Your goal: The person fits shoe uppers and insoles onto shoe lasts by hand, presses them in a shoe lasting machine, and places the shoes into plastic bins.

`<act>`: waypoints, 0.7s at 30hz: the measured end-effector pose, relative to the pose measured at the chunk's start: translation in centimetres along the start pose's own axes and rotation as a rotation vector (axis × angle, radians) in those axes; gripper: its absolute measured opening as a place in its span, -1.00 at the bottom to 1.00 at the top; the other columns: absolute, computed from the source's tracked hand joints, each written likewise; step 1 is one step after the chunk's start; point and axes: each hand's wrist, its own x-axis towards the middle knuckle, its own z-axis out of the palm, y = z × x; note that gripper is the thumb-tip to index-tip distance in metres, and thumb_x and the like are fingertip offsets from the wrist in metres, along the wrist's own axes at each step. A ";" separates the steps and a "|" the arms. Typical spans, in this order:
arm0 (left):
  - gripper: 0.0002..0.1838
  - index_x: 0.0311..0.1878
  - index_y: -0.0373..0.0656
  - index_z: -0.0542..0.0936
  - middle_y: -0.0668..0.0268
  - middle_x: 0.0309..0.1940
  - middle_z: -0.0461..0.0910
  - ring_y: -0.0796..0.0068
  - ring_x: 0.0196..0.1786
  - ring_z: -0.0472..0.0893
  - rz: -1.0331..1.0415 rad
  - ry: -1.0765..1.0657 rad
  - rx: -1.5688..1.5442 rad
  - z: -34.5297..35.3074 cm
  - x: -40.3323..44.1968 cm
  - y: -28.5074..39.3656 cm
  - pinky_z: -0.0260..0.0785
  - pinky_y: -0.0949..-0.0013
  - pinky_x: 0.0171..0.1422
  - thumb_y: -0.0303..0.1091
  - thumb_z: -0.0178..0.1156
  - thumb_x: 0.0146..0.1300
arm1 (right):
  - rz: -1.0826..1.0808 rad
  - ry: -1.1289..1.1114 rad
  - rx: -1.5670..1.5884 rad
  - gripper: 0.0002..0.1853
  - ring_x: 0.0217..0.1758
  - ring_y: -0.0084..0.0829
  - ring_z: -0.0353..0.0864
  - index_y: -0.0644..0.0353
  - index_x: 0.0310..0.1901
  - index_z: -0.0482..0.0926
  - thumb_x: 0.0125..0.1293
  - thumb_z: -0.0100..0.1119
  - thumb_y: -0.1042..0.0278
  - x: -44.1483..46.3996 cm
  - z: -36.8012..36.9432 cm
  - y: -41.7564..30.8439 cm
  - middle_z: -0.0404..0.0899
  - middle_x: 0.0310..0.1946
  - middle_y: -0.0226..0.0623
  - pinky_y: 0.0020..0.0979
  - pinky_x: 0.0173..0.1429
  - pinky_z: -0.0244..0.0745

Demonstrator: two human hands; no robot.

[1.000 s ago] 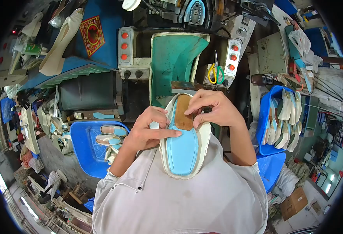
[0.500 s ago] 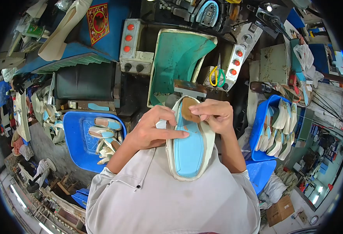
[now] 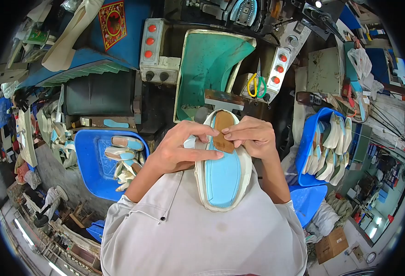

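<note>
In front of my body a shoe point(image 3: 246, 175) with a pale rim lies bottom up, its long blue insole point(image 3: 224, 181) facing me. A brown flat piece point(image 3: 224, 120) covers the far end of that blue surface. My left hand point(image 3: 181, 145) holds the shoe at its left side, thumb on the blue and forefinger at the brown piece's edge. At the right edge of the brown piece, my right hand point(image 3: 252, 135) pinches it against the shoe with thumb and fingers. Part of the shoe's left side is hidden behind my left hand.
Blue bins with shoes stand on the left point(image 3: 89, 172) and right point(image 3: 301, 154). Ahead is a green-lined tray point(image 3: 207, 64), with a metal plate point(image 3: 224, 99) before it. Scissors point(image 3: 257, 85) stand beside a box with red buttons point(image 3: 279, 69).
The brown piece was tilted up in my right hand; now it lies flatter along the blue insole, nearer me. My left forefinger has moved onto its edge.
</note>
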 end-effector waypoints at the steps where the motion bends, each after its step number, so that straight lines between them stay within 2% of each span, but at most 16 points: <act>1: -0.54 0.01 0.16 0.92 0.29 0.20 0.72 0.32 0.05 0.66 0.036 -0.011 0.026 -0.1 0.1 -0.1 0.64 0.23 0.14 -0.45 0.68 -0.01 | 0.024 -0.030 0.006 -0.62 -0.31 -0.40 0.80 0.15 -0.14 0.93 -0.02 0.44 0.71 0.0 -0.2 0.0 0.92 -0.14 -0.29 -0.37 -0.15 0.61; 3: -0.56 0.01 0.15 0.91 0.31 0.17 0.78 0.31 0.05 0.67 0.111 -0.035 0.077 -0.3 0.4 -0.5 0.63 0.17 0.20 -0.39 0.67 0.00 | 0.073 -0.088 0.017 -0.69 -0.24 -0.33 0.82 0.16 -0.10 0.93 0.09 0.49 0.63 -0.2 -0.9 0.0 0.92 -0.11 -0.26 -0.33 -0.06 0.64; 5: -0.59 0.02 0.12 0.90 0.33 0.14 0.81 0.29 0.04 0.68 0.088 -0.018 0.063 -0.2 0.5 -0.3 0.60 0.14 0.23 -0.34 0.65 0.02 | 0.038 -0.150 0.045 -0.76 -0.08 -0.26 0.83 0.24 -0.05 0.90 0.26 0.54 0.40 0.1 -1.9 0.2 0.89 -0.01 -0.07 -0.32 0.00 0.65; 6: -0.59 0.02 0.10 0.90 0.34 0.12 0.83 0.28 0.03 0.69 0.079 -0.011 0.056 -0.2 0.6 -0.3 0.59 0.12 0.24 -0.32 0.64 0.03 | 0.020 -0.179 0.058 -0.73 -0.01 -0.23 0.84 0.28 -0.03 0.89 0.34 0.56 0.29 0.2 -2.1 0.1 0.87 0.04 0.02 -0.31 0.03 0.65; 9: -0.62 0.03 0.06 0.89 0.31 0.10 0.83 0.26 0.02 0.70 0.074 0.028 0.034 -0.2 0.7 -0.7 0.59 0.14 0.22 -0.30 0.62 0.07 | 0.138 0.069 0.392 -0.33 0.26 -0.11 0.75 0.37 0.12 0.81 0.36 0.55 -0.21 -0.4 -1.3 -1.1 0.79 0.20 0.11 -0.16 0.22 0.64; 11: -0.54 0.07 0.07 0.89 0.34 0.10 0.83 0.28 -0.01 0.69 0.073 0.070 0.006 -0.3 0.8 -0.7 0.58 0.16 0.20 -0.37 0.61 0.00 | 0.081 0.036 0.285 -0.26 0.34 -0.10 0.70 0.36 0.22 0.76 0.31 0.60 -0.22 -0.8 -1.4 -2.6 0.74 0.26 -0.03 -0.18 0.24 0.62; 14: -0.50 0.09 0.06 0.89 0.35 0.10 0.83 0.29 -0.02 0.69 0.089 0.095 0.006 -0.1 0.5 -0.8 0.58 0.17 0.19 -0.40 0.61 -0.03 | -0.014 -0.073 -0.014 -0.25 0.29 -0.09 0.69 0.29 0.26 0.73 0.13 0.71 -0.02 -1.1 -1.4 -4.4 0.72 0.23 -0.18 -0.17 0.32 0.59; 16: -0.50 0.09 0.05 0.90 0.34 0.10 0.84 0.28 -0.03 0.70 0.103 0.100 0.025 0.0 0.3 -1.0 0.58 0.17 0.19 -0.39 0.61 -0.03 | -0.060 -0.158 -0.271 -0.29 0.25 -0.09 0.70 0.26 0.25 0.74 0.06 0.72 0.15 -1.1 -0.4 -5.5 0.72 0.22 -0.17 -0.14 0.34 0.59; 17: -0.50 0.09 0.05 0.90 0.34 0.10 0.84 0.28 -0.03 0.70 0.105 0.105 0.034 0.2 0.1 -1.0 0.58 0.17 0.19 -0.38 0.61 -0.03 | -0.050 -0.102 -0.245 -0.30 0.21 -0.08 0.70 0.24 0.26 0.74 -0.03 0.66 0.35 -1.2 0.4 -5.7 0.72 0.22 -0.18 -0.12 0.38 0.59; 21: -0.51 0.09 0.04 0.90 0.34 0.08 0.85 0.28 -0.04 0.70 0.084 0.105 0.048 0.4 -0.6 -1.2 0.60 0.16 0.23 -0.37 0.61 -0.02 | -0.090 -0.104 -0.241 -0.34 0.23 -0.09 0.71 0.24 0.27 0.74 0.04 0.65 0.41 -1.9 0.6 -5.0 0.72 0.25 -0.16 -0.11 0.36 0.60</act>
